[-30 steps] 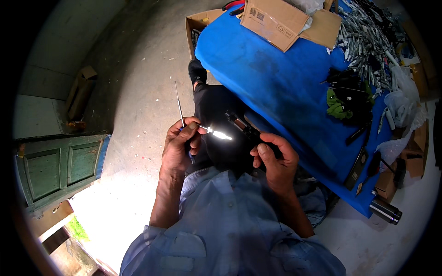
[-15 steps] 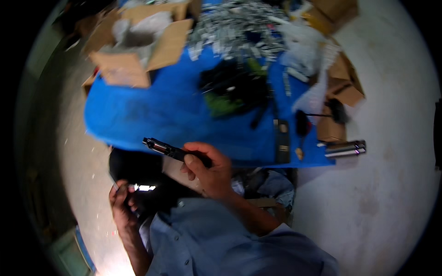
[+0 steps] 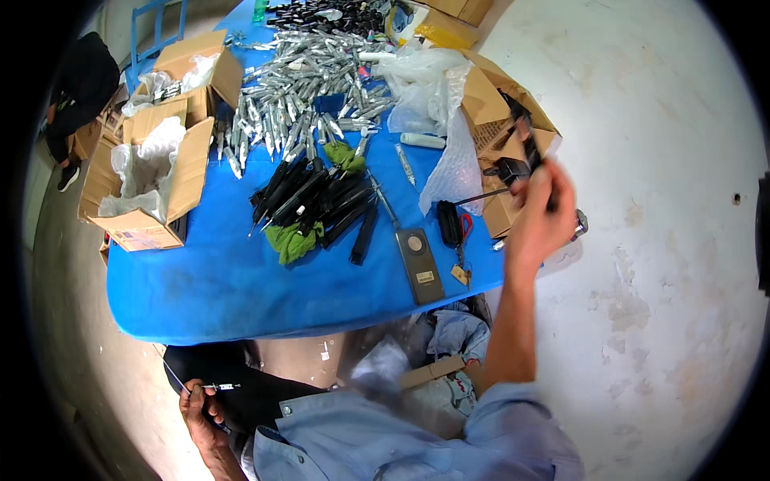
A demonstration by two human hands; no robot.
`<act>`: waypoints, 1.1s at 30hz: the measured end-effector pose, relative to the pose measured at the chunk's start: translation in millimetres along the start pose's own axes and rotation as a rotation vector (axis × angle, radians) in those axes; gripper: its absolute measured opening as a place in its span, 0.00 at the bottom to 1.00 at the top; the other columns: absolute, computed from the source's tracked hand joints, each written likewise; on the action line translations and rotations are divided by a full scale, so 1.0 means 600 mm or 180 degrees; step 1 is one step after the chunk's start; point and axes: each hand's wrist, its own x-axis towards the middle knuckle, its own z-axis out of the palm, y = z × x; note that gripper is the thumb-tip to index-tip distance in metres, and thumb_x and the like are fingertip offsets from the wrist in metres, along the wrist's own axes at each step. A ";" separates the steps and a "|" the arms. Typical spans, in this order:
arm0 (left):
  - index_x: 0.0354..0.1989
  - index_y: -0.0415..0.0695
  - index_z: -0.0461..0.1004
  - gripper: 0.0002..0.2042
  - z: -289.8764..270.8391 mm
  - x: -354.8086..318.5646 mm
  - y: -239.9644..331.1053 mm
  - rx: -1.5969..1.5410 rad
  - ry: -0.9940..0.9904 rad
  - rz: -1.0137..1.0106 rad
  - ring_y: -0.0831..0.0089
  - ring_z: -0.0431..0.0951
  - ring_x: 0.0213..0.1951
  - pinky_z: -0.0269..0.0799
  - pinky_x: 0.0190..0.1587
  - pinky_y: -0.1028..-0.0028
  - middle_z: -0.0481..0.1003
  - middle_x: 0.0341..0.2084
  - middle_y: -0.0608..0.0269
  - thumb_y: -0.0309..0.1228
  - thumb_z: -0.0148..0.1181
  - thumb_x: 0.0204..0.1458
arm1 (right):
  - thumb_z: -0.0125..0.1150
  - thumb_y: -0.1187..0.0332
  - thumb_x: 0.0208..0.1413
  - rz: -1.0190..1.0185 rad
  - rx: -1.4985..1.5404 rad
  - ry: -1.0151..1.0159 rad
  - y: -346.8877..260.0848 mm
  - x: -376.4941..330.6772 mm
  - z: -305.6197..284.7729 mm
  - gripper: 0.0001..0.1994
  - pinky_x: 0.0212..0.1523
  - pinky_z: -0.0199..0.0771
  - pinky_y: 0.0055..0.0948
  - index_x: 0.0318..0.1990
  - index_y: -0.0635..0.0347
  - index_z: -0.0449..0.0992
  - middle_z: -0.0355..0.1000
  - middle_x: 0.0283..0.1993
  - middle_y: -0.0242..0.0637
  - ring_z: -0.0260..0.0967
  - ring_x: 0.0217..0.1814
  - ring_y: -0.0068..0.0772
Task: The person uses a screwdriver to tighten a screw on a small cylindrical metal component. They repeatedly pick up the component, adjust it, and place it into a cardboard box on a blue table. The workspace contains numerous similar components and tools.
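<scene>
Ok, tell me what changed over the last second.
The right hand left the lap and swung out right over the table edge, carrying the black tool toward the cardboard box. The left hand stayed low, still holding the thin metal piece.

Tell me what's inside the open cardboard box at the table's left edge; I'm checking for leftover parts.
The cardboard box shows only crumpled clear plastic wrap. Whatever lies beneath that wrap is covered.

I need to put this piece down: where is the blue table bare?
The blue table is bare along its near edge, between the open cardboard box on the left and the flat grey device. The middle is crowded with the black tubes, and farther back with the silver tubes. The right edge holds plastic bags.
</scene>
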 end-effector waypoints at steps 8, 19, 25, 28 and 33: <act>0.44 0.41 0.76 0.08 0.025 0.011 -0.022 0.0004 0.0067 -0.0127 0.84 0.64 0.16 0.57 0.14 0.83 0.79 0.27 0.64 0.31 0.62 0.63 | 0.67 0.46 0.57 0.0234 -0.1732 -0.0378 0.255 0.395 -0.035 0.32 0.52 0.74 0.34 0.50 0.75 0.79 0.80 0.44 0.49 0.75 0.47 0.36; 0.45 0.41 0.75 0.08 0.044 0.010 0.016 0.0290 -0.0098 -0.0111 0.83 0.64 0.15 0.58 0.15 0.83 0.80 0.27 0.62 0.31 0.61 0.63 | 0.62 0.71 0.65 0.0580 -0.0637 -0.2058 0.119 -0.184 0.008 0.11 0.42 0.78 0.24 0.51 0.65 0.80 0.79 0.47 0.35 0.77 0.45 0.24; 0.52 0.39 0.75 0.12 0.108 0.011 0.021 -0.0023 -0.0119 -0.0189 0.81 0.64 0.18 0.56 0.18 0.80 0.80 0.29 0.59 0.27 0.60 0.62 | 0.60 0.74 0.67 0.1755 0.0572 -0.3168 0.040 -0.360 0.030 0.10 0.45 0.78 0.22 0.52 0.66 0.79 0.79 0.48 0.35 0.78 0.45 0.23; 0.47 0.36 0.76 0.09 0.148 0.008 0.035 -0.0177 -0.0264 -0.0175 0.81 0.66 0.19 0.59 0.18 0.80 0.82 0.31 0.57 0.27 0.60 0.63 | 0.60 0.76 0.66 0.2213 0.1006 -0.3512 -0.005 -0.415 0.053 0.10 0.44 0.76 0.20 0.52 0.68 0.79 0.79 0.45 0.33 0.77 0.44 0.19; 0.44 0.38 0.78 0.07 0.155 0.005 0.039 -0.0275 -0.0409 -0.0220 0.82 0.67 0.19 0.61 0.19 0.81 0.82 0.31 0.57 0.28 0.61 0.64 | 0.64 0.79 0.61 0.2607 0.1616 -0.3973 -0.042 -0.475 0.068 0.13 0.45 0.74 0.19 0.53 0.67 0.78 0.78 0.46 0.33 0.74 0.44 0.18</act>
